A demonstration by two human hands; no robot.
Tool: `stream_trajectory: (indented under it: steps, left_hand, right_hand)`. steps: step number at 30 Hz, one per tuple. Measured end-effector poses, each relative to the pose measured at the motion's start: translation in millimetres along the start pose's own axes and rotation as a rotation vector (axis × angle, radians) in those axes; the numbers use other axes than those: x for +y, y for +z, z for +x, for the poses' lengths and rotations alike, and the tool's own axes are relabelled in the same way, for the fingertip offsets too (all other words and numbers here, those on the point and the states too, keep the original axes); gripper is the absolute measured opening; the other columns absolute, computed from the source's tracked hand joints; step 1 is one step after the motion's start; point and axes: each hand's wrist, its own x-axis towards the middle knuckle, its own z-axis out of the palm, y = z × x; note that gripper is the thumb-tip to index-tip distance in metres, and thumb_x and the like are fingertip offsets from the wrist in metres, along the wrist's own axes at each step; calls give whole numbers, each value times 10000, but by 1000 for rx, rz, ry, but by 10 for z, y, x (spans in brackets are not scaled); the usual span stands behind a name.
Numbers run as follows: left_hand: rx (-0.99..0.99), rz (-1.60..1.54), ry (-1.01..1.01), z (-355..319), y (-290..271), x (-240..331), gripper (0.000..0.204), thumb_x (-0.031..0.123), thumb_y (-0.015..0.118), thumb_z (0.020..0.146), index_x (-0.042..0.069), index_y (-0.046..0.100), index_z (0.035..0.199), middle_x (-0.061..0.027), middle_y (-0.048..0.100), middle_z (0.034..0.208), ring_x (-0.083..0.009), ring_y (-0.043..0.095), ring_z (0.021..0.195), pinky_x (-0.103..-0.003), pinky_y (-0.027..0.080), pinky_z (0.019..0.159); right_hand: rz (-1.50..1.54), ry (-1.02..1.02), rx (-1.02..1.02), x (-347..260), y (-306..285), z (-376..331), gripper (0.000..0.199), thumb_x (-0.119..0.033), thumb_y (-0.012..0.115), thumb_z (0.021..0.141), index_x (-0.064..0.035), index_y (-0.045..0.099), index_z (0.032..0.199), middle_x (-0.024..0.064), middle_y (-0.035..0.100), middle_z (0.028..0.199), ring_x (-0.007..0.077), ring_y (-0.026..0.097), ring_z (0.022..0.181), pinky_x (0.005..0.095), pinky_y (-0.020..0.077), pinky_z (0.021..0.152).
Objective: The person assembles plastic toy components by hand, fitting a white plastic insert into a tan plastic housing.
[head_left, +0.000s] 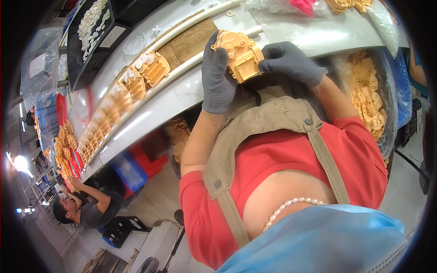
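Far left: another person [86, 207] is sitting lower down along the line, arms raised toward a heap of tan parts; a black tray of white pieces [93, 22] is standing at the upper left.
Conveyor belt: the belt [189, 43] is running between pale rails, carrying a row of tan plastic housings [152, 67] that are trailing off to the left, each looking fitted with white gears. Judging by that row, many units are already sitting finished on the line.
Left hand: the left hand [217, 75], in a grey knit glove, is wrapping the left side of the housing, fingers curled over its top edge and thumb pressed on it, closed firmly around the part.
Held piece: the tan gearbox housing [239, 54] is being held up just above the near rail of the belt, between both hands, its moulded face turned toward the camera. It is not yet lying on the belt, so this unit seems to be in hand and unfinished.
Right hand: the right hand [291, 61], gloved alike, is pinching the housing's right edge with fingertips, the fingers bent and close together.
Right side: a clear bag of loose tan parts [368, 100] is hanging beside the bench, suggesting plenty left to work through.
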Motion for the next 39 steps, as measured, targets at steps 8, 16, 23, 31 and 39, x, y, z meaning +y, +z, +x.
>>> stream_trajectory:
  steps: [8, 16, 23, 31, 39]
  left_hand:
    - [92, 185, 107, -21, -13, 0, 481, 183, 623, 861, -9, 414, 1250, -94, 506, 1179, -162, 506, 1069, -289, 431, 921]
    - [48, 551, 251, -22, 134, -30, 482, 121, 703, 790, -22, 466, 1185, -84, 552, 1101, -153, 546, 989, -271, 452, 880]
    - [-100, 677, 215, -123, 188, 36, 505, 76, 658, 812, -3, 446, 1264, -94, 563, 1130, -140, 566, 982, -256, 482, 836]
    - [-46, 1086, 539, -59, 152, -83, 413, 45, 657, 811, -2, 511, 1195, -44, 613, 980, -127, 599, 788, -230, 494, 715]
    - [-15, 125, 328, 48, 150, 114, 538, 176, 615, 857, 112, 368, 1331, -50, 483, 1214, -195, 502, 1094, -345, 448, 925]
  right_hand:
    - [-102, 3, 63, 71, 30, 74, 231, -239, 683, 767, -14, 640, 787, -5, 584, 686, 56, 511, 668, 207, 431, 649]
    - [-162, -643, 416, -86, 146, 294, 328, -327, 515, 882, -26, 542, 1011, 99, 566, 891, 177, 554, 806, 294, 441, 746]
    - [-265, -741, 506, -284, 310, 267, 351, -342, 464, 890, 1, 524, 852, 65, 510, 747, 137, 483, 712, 252, 400, 676]
    - [93, -683, 537, -230, 391, 418, 392, -365, 493, 905, 8, 559, 803, 27, 488, 676, 98, 437, 653, 255, 391, 595]
    - [-58, -886, 399, -270, 9, 336, 595, -488, 505, 875, 8, 446, 1198, 93, 526, 1100, 151, 499, 989, 300, 407, 880]
